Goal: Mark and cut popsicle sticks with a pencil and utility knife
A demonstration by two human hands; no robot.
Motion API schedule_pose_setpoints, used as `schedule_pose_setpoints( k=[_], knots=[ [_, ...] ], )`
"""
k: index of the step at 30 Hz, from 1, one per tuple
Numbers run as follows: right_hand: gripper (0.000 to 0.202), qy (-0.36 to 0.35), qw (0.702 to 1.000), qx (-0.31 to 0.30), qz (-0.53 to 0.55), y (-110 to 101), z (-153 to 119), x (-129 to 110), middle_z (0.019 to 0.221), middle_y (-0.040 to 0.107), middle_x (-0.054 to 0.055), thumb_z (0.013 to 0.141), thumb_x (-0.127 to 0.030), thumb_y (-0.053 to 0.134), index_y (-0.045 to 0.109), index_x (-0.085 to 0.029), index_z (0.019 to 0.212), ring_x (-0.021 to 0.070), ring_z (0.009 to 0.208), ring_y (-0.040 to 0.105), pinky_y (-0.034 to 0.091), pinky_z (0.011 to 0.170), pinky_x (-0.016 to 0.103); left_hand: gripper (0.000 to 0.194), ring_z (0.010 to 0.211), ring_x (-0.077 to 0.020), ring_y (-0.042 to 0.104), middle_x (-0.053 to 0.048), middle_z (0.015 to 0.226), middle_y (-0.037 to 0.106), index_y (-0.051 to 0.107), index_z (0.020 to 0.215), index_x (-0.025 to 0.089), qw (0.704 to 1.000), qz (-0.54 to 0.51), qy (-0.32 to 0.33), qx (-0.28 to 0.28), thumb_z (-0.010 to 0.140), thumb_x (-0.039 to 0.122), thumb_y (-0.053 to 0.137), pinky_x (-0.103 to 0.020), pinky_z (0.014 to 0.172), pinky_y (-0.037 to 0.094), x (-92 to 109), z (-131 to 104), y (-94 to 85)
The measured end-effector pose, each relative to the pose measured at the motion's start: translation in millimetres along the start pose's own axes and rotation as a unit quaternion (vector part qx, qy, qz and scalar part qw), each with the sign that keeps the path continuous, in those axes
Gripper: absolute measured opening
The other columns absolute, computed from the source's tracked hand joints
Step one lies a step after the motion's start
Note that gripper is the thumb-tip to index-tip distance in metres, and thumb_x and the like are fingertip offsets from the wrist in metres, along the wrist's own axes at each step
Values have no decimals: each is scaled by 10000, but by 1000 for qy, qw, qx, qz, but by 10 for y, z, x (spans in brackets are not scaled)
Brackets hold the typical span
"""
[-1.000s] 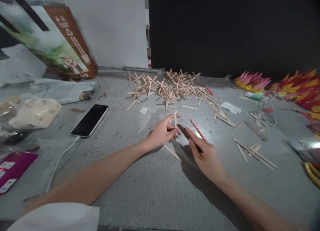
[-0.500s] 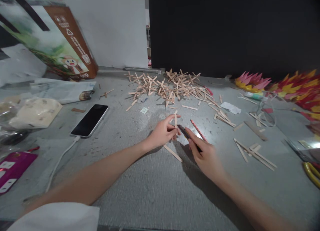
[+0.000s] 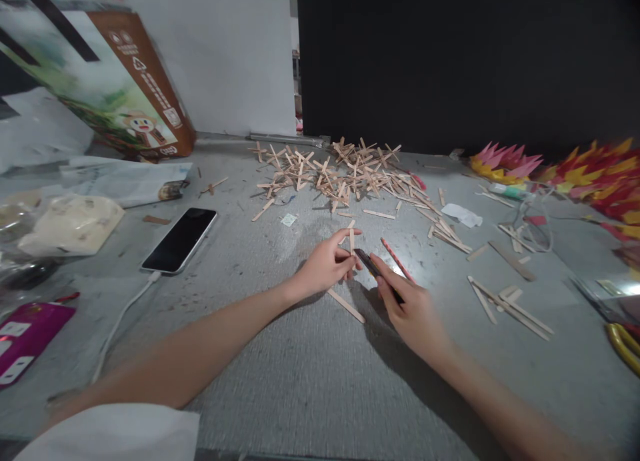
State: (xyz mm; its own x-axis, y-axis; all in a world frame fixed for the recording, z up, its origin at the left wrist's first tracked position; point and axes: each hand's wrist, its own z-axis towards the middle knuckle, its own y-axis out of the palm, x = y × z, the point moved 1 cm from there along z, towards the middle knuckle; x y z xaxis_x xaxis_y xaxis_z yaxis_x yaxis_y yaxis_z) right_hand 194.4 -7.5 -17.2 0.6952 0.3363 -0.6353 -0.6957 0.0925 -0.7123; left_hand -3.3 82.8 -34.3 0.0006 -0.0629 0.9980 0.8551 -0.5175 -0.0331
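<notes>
Between its fingers, my left hand grips a small wooden craft stick, held upright above the table. My right hand is closed around a dark utility knife. The knife's tip is at the stick's right edge, close to my left fingertips; whether it cuts in I cannot tell. One loose craft stick lies on the table just below my left hand. Beyond the right hand is a thin red patterned rod.
A heap of crossed craft sticks spreads along the back. More sticks lie at right, near yellow-handled scissors. On the left are a phone with a cable, a magenta case and a printed box. Paper petals stand at back right.
Almost nothing differs. Both hands keep their places, with the knife tip still against the stick.
</notes>
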Motion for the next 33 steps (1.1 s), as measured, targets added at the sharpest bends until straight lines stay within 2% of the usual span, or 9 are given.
schedule_pose_setpoints(
  k=[6, 16, 22, 27, 33],
  knots=[
    [494, -2, 1000, -9, -28, 25, -14, -15, 958, 775, 86, 1082, -273, 440, 519, -199, 1564, 161, 732, 713, 526, 686, 240, 546, 562, -106, 610, -31, 812, 745, 425, 1482, 203, 1000, 21, -1, 7, 975, 266, 617, -224, 583, 492, 2, -8, 15],
    [503, -19, 999, -10, -35, 52, -27, 25, 861, 732, 65, 1081, -273, 417, 506, -187, 1569, 157, 697, 682, 511, 669, 239, 559, 592, -122, 622, -43, 829, 748, 412, 1503, 203, 999, 50, -2, 8, 974, 242, 590, -226, 582, 488, 13, -14, 32],
    [540, -22, 998, -22, -51, 61, -46, -14, 922, 741, 88, 1065, -237, 405, 459, -170, 1598, 156, 704, 664, 502, 675, 247, 550, 621, -122, 623, -17, 808, 729, 389, 1520, 234, 996, 86, 0, 6, 991, 217, 537, -229, 623, 482, 23, -35, 47],
    [528, -29, 999, -11, -29, 55, -55, -10, 935, 752, 102, 1064, -235, 411, 484, -160, 1581, 158, 733, 678, 512, 692, 254, 560, 642, -129, 635, -20, 831, 733, 388, 1526, 236, 995, 98, 2, -1, 986, 222, 536, -234, 637, 481, 76, -52, 46],
    [520, -20, 1000, -12, -8, 32, -53, -41, 959, 754, 102, 1068, -236, 426, 485, -155, 1577, 159, 775, 692, 523, 729, 247, 505, 661, -131, 641, -29, 848, 734, 444, 1521, 242, 989, 148, 19, 17, 1019, 232, 497, -251, 694, 492, 159, -94, 38]
  ],
)
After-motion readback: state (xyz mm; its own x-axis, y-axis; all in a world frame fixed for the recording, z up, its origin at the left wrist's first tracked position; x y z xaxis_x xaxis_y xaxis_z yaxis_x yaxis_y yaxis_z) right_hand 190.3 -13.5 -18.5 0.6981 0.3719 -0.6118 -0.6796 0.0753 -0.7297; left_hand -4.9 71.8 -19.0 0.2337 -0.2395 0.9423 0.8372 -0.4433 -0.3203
